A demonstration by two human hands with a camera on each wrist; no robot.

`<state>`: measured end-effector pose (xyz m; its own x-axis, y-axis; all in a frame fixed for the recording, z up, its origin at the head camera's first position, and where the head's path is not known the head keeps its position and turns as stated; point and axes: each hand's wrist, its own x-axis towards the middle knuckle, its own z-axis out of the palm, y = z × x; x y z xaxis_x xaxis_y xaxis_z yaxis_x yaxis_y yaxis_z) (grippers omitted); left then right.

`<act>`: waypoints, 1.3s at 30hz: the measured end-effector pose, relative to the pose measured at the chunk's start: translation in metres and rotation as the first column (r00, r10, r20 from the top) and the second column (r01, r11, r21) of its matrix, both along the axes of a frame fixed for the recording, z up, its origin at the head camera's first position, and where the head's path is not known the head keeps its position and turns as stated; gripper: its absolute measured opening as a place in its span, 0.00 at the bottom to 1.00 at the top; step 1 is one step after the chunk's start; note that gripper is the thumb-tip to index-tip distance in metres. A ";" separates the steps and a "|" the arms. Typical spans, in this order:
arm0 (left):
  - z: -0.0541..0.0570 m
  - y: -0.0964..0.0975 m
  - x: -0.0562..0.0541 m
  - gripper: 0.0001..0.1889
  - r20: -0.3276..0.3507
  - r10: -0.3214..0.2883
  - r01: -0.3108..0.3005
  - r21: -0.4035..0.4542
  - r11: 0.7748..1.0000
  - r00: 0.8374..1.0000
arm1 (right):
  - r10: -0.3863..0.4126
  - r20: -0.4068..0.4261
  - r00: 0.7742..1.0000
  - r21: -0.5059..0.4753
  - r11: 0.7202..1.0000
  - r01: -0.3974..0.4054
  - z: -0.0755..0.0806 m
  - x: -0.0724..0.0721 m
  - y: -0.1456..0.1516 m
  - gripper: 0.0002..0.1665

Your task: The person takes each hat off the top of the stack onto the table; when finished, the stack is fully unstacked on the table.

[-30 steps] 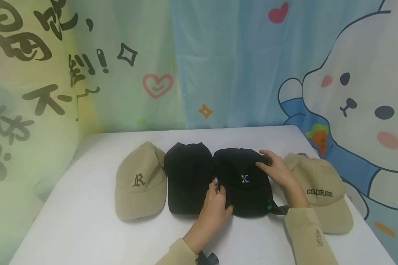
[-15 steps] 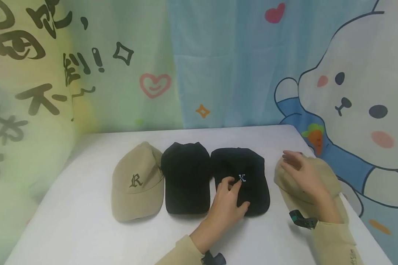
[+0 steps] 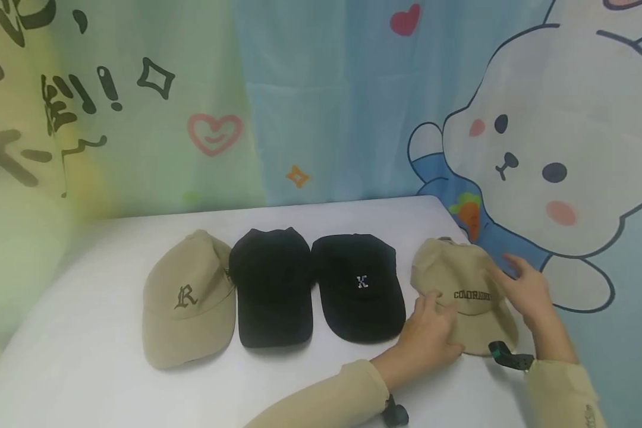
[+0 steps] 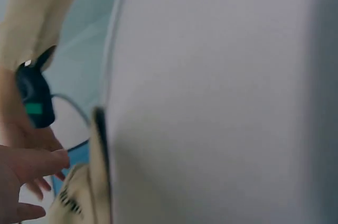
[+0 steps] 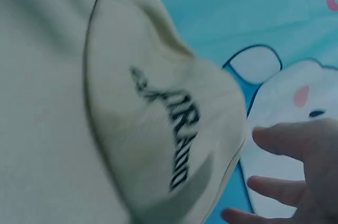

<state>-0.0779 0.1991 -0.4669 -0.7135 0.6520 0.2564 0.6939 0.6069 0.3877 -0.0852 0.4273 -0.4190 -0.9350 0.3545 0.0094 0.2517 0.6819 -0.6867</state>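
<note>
A beige baseball cap point(image 3: 473, 270) lettered COLORADO lies at the right of the table, brim toward me. My left hand point(image 3: 430, 330) is at the left side of this cap, fingers relaxed; I cannot tell whether it touches the cloth. Along the right side is my right hand point(image 3: 526, 291), fingers spread. In the right wrist view its fingers point(image 5: 285, 189) reach toward the crown's edge without curling round it. To the left, a black cap point(image 3: 361, 261) marked K, a plain black cap point(image 3: 273, 279) and a beige cap point(image 3: 192, 321) marked R stand in a row.
The white table point(image 3: 96, 333) carries all the caps and ends at the right just beyond the COLORADO cap. A printed curtain point(image 3: 321, 101) with a white cartoon animal hangs behind it. Dark cameras are strapped to both wrists.
The head view has turned right. My left hand has gone from beside the K cap to the COLORADO cap. My right hand has moved from the K cap to the COLORADO cap's right side.
</note>
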 end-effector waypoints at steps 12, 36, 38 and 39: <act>-0.007 0.016 -0.001 0.33 -0.093 0.089 -0.107 -0.211 0.972 0.992 | 0.046 0.230 0.972 -0.107 0.994 -0.022 -0.023 0.004 -0.001 0.59; -0.006 0.022 0.000 0.32 -0.122 0.095 -0.122 -0.235 0.964 0.988 | 0.013 0.154 0.988 -0.024 1.000 -0.009 -0.027 0.004 -0.002 0.54; -0.006 0.022 0.000 0.32 -0.135 0.099 -0.129 -0.235 0.963 0.986 | 0.022 0.146 0.989 -0.025 1.000 -0.019 -0.026 0.004 -0.002 0.53; -0.007 0.022 -0.001 0.32 -0.136 0.102 -0.132 -0.232 0.964 0.985 | 0.025 0.141 0.990 -0.027 0.999 -0.022 -0.026 0.004 -0.002 0.52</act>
